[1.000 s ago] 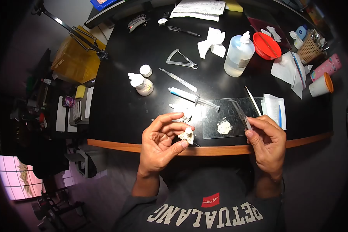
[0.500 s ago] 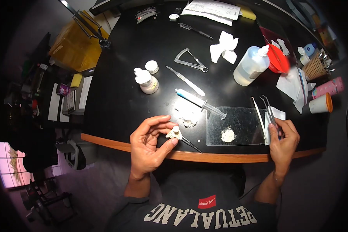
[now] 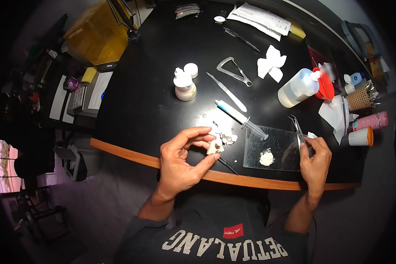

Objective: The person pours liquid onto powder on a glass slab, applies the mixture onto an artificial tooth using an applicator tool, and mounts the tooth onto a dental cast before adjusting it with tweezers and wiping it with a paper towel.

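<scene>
Pinched between the fingertips and thumb of my left hand is a small cream-coloured textured piece. My right hand holds metal tweezers, tips pointing up and away, over the right edge of a glass slab. A mound of whitish powder lies on the slab. A syringe with blue contents rests with its plunger end over the slab's back edge. Just beyond my left fingers are crumpled white scraps, and a thin dark tool lies near the table edge.
Farther back on the black table are a small dropper bottle, a scalpel-like knife, a metal caliper and crumpled tissue. At the right stand a large bottle, a red bowl and a white cup.
The view has shifted. My right hand has moved the tweezers from above the slab to its right side. My left hand keeps its pinch on the cream piece, which is now turned differently.
</scene>
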A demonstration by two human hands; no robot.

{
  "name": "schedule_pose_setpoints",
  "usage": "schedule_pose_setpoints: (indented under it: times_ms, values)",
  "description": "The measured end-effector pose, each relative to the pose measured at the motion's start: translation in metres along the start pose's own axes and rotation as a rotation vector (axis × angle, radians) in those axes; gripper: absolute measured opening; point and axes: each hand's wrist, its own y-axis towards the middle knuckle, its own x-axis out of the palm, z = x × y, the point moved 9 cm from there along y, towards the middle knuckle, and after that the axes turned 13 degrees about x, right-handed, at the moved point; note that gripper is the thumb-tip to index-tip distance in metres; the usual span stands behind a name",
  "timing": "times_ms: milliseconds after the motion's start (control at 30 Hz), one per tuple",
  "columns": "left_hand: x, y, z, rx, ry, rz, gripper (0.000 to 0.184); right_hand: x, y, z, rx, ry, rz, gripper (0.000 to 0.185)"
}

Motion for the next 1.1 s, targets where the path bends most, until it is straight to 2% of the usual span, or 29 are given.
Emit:
schedule_pose_setpoints:
  times_ms: [233,300,367,433,533,633,667,767,833,967,1100]
  values:
    - [-0.012,-0.008,-0.004,-0.105,-0.06,0.047,0.06,-0.014,0.001,-0.006,-0.013,0.019,-0.047,0.017]
    - [-0.013,-0.011,-0.004,-0.106,-0.134,0.057,0.059,-0.039,0.009,0.014,0.06,0.144,-0.027,0.015]
    - [-0.011,-0.012,-0.007,-0.1,-0.156,0.054,0.059,-0.071,0.021,0.057,0.242,0.161,0.197,0.013]
    - [-0.009,-0.009,-0.004,-0.084,-0.18,0.044,0.058,-0.098,0.039,0.093,0.299,0.083,0.376,0.015]
    - [-0.008,-0.006,-0.002,-0.076,-0.19,0.036,0.057,-0.103,0.068,0.119,0.245,0.147,0.353,0.016]
    - [-0.006,-0.005,-0.002,-0.074,-0.176,0.031,0.057,-0.101,0.075,0.103,0.126,-0.042,0.227,0.017]
    - [-0.006,-0.006,-0.002,-0.069,-0.175,0.023,0.057,-0.098,0.072,0.099,0.174,-0.079,0.159,0.015]
    - [-0.003,-0.006,-0.004,-0.063,-0.173,0.008,0.057,-0.077,0.05,0.084,0.134,0.093,-0.072,0.014]
    - [-0.003,-0.006,-0.003,-0.071,-0.161,0.028,0.056,-0.065,0.037,0.08,0.221,0.078,-0.194,0.012]
    - [0.0,-0.005,-0.004,-0.098,-0.196,0.052,0.055,-0.05,0.027,0.079,0.204,0.031,-0.273,0.012]
    - [0.001,-0.007,-0.007,-0.086,-0.206,0.054,0.056,-0.048,0.046,0.065,0.208,0.186,-0.29,0.008]
